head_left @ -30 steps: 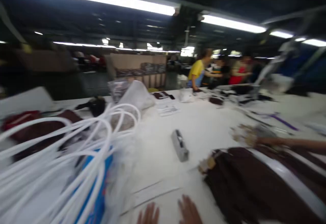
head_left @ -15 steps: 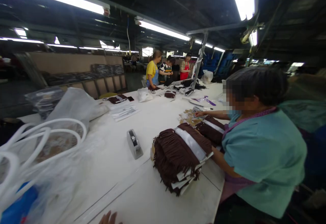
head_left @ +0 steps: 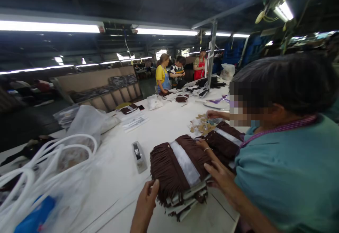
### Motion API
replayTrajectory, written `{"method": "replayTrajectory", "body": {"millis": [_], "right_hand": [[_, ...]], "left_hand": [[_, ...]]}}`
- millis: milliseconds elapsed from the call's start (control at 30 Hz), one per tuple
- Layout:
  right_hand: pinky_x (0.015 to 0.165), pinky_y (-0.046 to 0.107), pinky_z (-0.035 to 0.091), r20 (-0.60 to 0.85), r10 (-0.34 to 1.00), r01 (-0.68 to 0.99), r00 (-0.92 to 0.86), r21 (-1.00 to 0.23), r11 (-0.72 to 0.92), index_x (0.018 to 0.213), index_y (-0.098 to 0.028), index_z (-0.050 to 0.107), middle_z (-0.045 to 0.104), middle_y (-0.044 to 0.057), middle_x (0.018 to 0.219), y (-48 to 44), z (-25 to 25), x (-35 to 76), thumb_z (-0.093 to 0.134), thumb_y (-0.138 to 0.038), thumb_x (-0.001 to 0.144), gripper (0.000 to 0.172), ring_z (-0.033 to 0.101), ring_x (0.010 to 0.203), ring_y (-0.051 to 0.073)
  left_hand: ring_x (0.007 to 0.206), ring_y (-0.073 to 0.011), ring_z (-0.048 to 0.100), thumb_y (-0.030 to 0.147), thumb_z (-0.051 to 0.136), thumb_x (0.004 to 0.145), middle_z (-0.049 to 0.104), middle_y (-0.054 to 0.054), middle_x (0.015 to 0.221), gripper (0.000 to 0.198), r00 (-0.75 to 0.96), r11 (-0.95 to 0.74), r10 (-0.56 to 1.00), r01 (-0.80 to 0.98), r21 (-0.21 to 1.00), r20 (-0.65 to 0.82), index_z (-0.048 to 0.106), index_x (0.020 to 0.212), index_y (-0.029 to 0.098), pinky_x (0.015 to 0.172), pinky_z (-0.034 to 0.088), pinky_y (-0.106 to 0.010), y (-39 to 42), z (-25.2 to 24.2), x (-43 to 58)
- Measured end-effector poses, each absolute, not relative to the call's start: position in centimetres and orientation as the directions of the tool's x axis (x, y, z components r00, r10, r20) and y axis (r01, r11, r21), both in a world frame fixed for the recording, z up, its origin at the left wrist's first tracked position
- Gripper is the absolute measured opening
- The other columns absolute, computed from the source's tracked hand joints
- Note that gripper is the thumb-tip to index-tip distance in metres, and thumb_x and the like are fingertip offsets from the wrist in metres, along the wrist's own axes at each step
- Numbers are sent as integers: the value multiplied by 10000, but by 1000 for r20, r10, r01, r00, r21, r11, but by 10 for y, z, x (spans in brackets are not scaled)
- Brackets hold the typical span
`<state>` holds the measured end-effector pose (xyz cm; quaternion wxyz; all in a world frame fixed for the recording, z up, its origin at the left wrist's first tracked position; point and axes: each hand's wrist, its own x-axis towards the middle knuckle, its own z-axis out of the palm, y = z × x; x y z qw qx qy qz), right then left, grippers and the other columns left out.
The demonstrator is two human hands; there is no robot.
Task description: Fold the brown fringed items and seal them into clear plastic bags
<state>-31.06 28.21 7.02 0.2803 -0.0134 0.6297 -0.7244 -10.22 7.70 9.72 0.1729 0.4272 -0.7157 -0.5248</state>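
Observation:
On the white table lies a thick stack of dark brown fringed gloves-like fabric pieces (head_left: 169, 165), with a pale band (head_left: 185, 164) across its top and white sheets showing between layers at the front. My left hand (head_left: 148, 194) is at the stack's near left edge, fingers partly bent and apart, thumb towards the fringe. At the right edge is my right hand (head_left: 218, 174), thumb and fingers spread; whether it presses on the stack is hard to tell. A co-worker's hand (head_left: 203, 145) reaches the far right edge of the same stack.
A grey tape dispenser (head_left: 139, 157) stands left of the stack. White tubing (head_left: 90, 139) and plastic bags lie at the left. A second brown bundle (head_left: 225, 137) and paper scraps (head_left: 200, 125) are near the co-worker (head_left: 286, 162), close on my right. Other people stand at the far end.
Both my hands have come up to the sides of the stack; before, only some fingertips showed at the bottom edge. The view has shifted, and the co-worker appears closer.

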Motion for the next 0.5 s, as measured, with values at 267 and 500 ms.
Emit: {"method": "replayTrajectory", "body": {"millis": [267,500], "right_hand": [[474,212,494,-256,-736,417,-627,-908,-40,1221,-239,585,689,50,1008,273,124,-316,768,-529,759,575,605,637,141],[530,313,611,-185,-771,386,-609,-918,-85,1412,-350,365,576,57,1326,261,152,-324,763,-469,803,738,664,887,230]], "left_hand": [[537,-120,466,776,645,664,550,8,575,653,-539,-222,-712,-434,873,-449,673,837,147,464,255,-202,66,133,-122],[734,-173,674,353,688,836,747,-54,932,317,-513,-641,-633,-73,764,-580,666,1079,151,603,557,-284,65,165,-138]]}}
